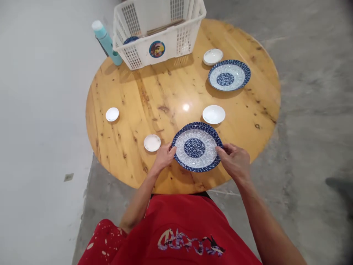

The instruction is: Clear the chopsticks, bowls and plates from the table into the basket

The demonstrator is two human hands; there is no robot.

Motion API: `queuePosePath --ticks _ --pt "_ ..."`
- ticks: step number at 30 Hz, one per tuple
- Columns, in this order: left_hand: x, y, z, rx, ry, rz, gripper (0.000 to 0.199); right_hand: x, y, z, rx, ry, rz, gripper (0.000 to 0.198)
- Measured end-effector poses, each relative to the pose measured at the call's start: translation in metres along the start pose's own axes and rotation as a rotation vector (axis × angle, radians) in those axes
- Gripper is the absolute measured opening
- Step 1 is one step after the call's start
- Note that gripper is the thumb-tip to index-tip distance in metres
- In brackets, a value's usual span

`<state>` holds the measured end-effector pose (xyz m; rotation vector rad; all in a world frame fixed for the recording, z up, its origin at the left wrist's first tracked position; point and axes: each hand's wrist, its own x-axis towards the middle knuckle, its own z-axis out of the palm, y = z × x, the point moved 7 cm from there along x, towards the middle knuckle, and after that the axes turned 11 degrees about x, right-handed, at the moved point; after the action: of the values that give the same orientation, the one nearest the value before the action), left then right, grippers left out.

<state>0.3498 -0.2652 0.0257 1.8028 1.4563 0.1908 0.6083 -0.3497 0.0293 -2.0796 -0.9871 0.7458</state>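
A blue-and-white patterned plate [194,148] is held between my two hands near the table's front edge. My left hand [165,156] grips its left rim with the thumb on top. On the opposite rim, my right hand [235,161] is closed the same way, its fingers partly hidden under the plate. Just left of my left hand lies a small white dish [152,142]. A white bowl [214,114] sits right behind the plate. Whether the plate's underside touches the table I cannot tell.
On the round wooden table [132,95], a white plastic basket [171,48] stands at the back beside a light-blue bottle [109,44]. Back right are another blue-and-white plate [229,75] and a white bowl [213,57]. A small white dish [112,114] lies far left.
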Motion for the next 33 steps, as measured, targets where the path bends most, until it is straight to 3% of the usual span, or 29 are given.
queuePosePath --ticks 4,10,16,24,33 --pt "0.012 0.02 0.016 0.134 0.036 -0.059 0.024 0.022 0.022 -0.009 -0.02 -0.018 -0.008 0.039" --pt "0.029 0.036 0.021 0.37 0.026 -0.097 0.024 0.043 0.035 -0.003 -0.067 -0.059 -0.015 0.037" --pt "0.036 0.033 0.026 0.49 -0.005 -0.131 0.027 0.048 0.036 0.011 -0.224 -0.15 -0.058 0.036" --pt "0.041 0.027 0.037 0.581 -0.042 -0.134 0.03 0.052 0.044 0.019 -0.381 -0.153 -0.123 0.037" --pt "0.046 0.026 0.041 0.638 -0.051 -0.105 0.032 0.054 0.042 0.024 -0.5 -0.2 -0.1 0.037"
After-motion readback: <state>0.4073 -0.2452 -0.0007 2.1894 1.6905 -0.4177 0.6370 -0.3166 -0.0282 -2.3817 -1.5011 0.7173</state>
